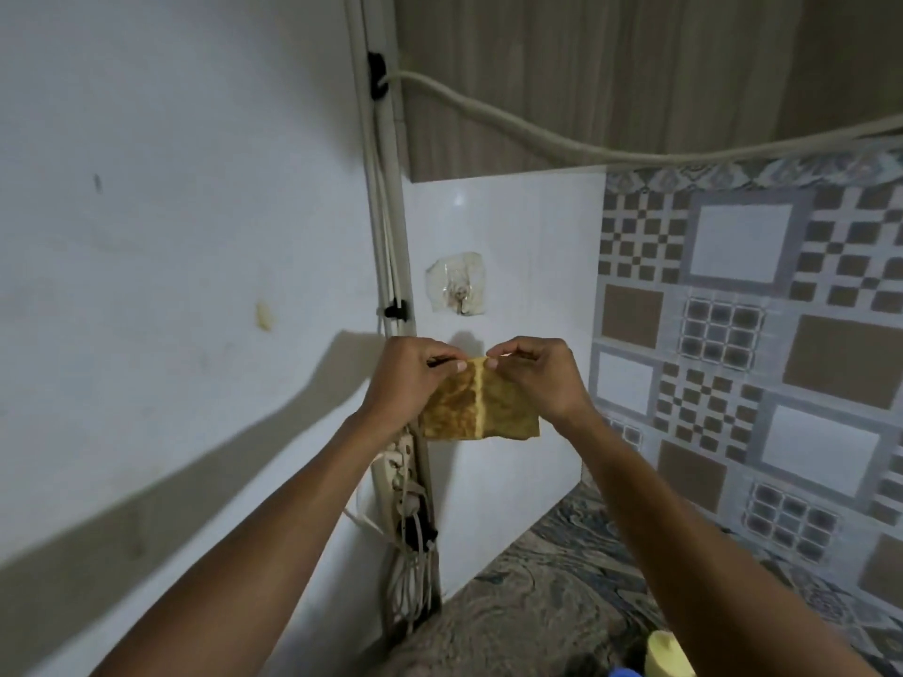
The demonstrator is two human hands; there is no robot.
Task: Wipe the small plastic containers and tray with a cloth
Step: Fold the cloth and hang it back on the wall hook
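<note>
A yellow-brown cloth (481,408) hangs in front of the white wall tile, held up by its top edge. My left hand (408,378) pinches the top edge on the left, and my right hand (537,373) pinches it on the right, with the fingertips nearly meeting. Just above the cloth, a clear adhesive wall hook (457,285) is stuck to the tile. No small plastic containers or tray are in view.
A marbled countertop (537,593) runs along the patterned tile wall (733,334) at the right. A yellow object (667,654) and a blue one (625,672) sit at the bottom edge. A power strip with cables (405,486) hangs in the corner; a hose (537,134) crosses overhead.
</note>
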